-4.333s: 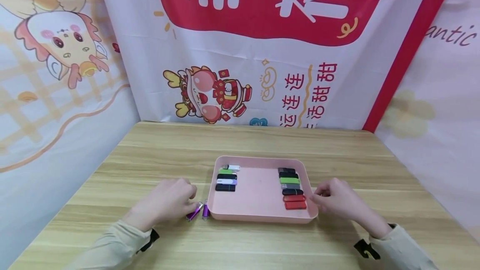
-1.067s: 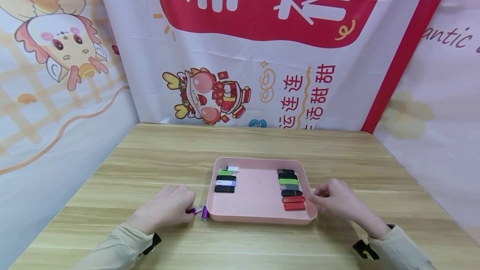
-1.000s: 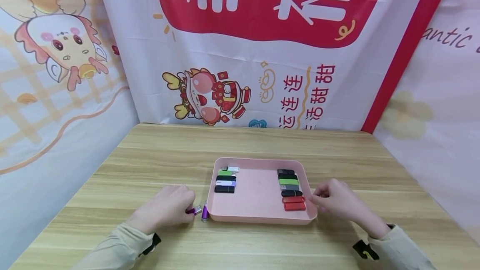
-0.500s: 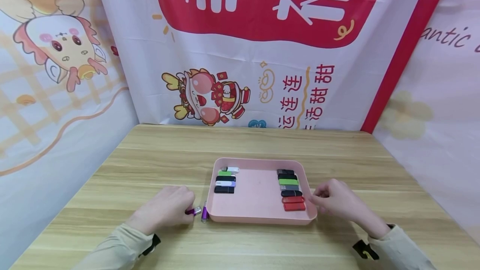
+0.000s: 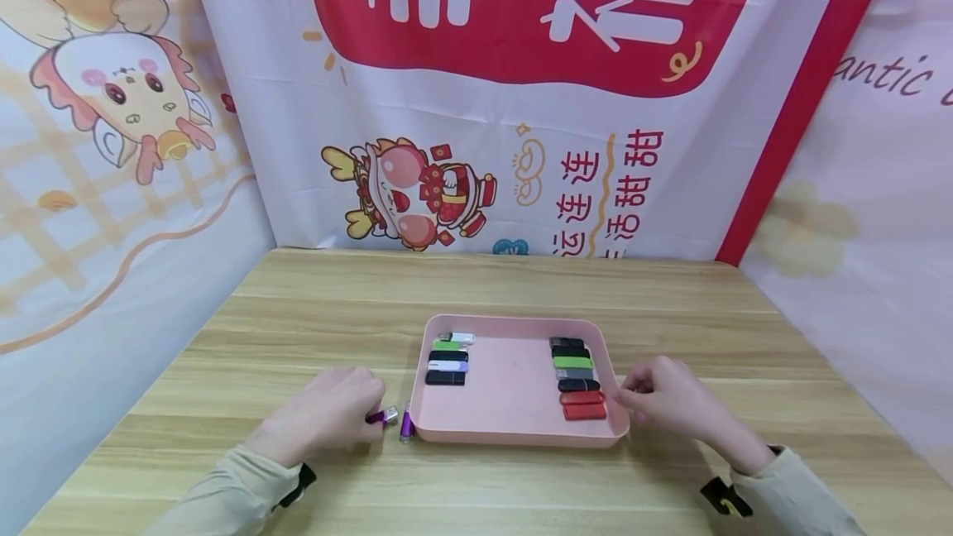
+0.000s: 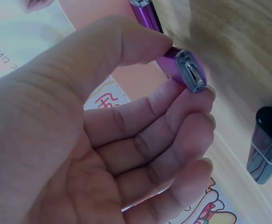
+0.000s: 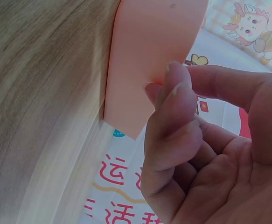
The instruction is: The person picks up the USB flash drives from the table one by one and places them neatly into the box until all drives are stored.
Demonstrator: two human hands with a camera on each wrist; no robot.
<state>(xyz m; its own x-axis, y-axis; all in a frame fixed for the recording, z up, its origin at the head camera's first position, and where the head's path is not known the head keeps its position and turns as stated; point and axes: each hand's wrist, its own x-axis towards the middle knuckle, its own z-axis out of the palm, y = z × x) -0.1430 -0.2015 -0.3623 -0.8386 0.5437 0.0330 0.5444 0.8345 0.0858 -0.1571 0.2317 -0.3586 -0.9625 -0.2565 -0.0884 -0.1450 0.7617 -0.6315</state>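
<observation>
My left hand [image 5: 328,412] pinches a purple USB stick [image 5: 382,417] between thumb and fingertips, its metal end pointing toward the pink tray [image 5: 514,439]. In the left wrist view the end of this USB stick [image 6: 190,71] faces the camera. A second purple USB stick [image 5: 406,423] lies on the table against the tray's left side. At the tray's right rim, my right hand [image 5: 666,395] has curled fingers holding the wall; its thumb tip is partly hidden in the right wrist view. Inside the tray, USB sticks form a left column [image 5: 447,366] and a longer right column [image 5: 573,362].
The wooden table [image 5: 491,486] extends around the tray. Printed cloths [image 5: 476,147] hang behind it and at both sides. A dark object with a rounded black end [image 6: 268,140] appears at the right edge of the left wrist view.
The first purple USB stick lay slanted at my left fingertips; now it is pinched and turned nearly level, metal end rightward. My left hand has drawn slightly leftward. The right hand stays in place.
</observation>
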